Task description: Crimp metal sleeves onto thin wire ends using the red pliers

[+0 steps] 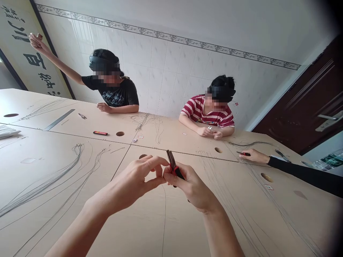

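My right hand [193, 185] is closed around a pair of pliers [170, 160] with red and black handles; the dark jaws point up and away. Close beside it, my left hand [132, 180] pinches with thumb and fingertips, almost touching the right fingers. From that pinch a thin wire [164, 214] hangs down toward the near edge of the view. Its upper end is hidden among the fingers.
Bundles of thin wires lie left [72, 164] and right [227, 200] on the joined tables [128, 228]. Two people sit opposite. At right, a co-worker's dark sleeve [300, 173] reaches in, the hand holding a red-handled tool [244, 154]. A red and black cutter [100, 133] and ruler [59, 119] lie farther off.
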Motion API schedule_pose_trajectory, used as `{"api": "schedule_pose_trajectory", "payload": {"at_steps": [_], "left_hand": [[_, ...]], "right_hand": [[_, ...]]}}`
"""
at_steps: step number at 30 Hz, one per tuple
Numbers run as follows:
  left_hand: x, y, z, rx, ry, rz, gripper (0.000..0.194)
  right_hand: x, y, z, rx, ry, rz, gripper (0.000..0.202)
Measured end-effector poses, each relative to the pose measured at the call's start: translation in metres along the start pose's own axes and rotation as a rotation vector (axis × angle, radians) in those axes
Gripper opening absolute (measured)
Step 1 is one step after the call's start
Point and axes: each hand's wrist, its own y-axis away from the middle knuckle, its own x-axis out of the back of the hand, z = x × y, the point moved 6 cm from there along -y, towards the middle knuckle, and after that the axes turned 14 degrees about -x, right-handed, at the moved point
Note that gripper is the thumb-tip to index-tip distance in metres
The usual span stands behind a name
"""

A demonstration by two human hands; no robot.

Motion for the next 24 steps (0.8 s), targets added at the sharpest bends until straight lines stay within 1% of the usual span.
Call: {"api": "schedule_pose_trajectory", "payload": {"at_steps": [3,6,8,10,16,24], "left_hand": [[-0.0003,-0.0002,-0.0001,-0.001,0.016,-0.007,0.02],[0.0013,0.0011,-0.005,0.074,0.03,-0.013,0.023],[0.0037,0.0022,-0.0079,0.131,0.042,-0.011,0.021],[0.0062,0.0025,-0.0081,0.16,0.065,-0.011,0.018],[0.0095,0.0008,-0.0022,0.171,0.151,-0.016,0.021],[0.005,-0.0017,-0.003,0.166,0.211,-0.02,0.023]], "right_hand": [[-0.0002,0.0017,-0.0024,0.008,0.012,0.008,0.026],[0.0026,0.0045,-0.0034,0.006,0.039,0.057,0.026],[0.0054,0.0064,-0.0036,0.012,0.052,0.098,0.026],[0.0073,0.0079,-0.004,0.02,0.075,0.124,0.026],[0.0076,0.0093,-0.006,0.033,0.123,0.144,0.026],[0.0053,0.0103,-0.0072,0.032,0.136,0.133,0.027]]}}
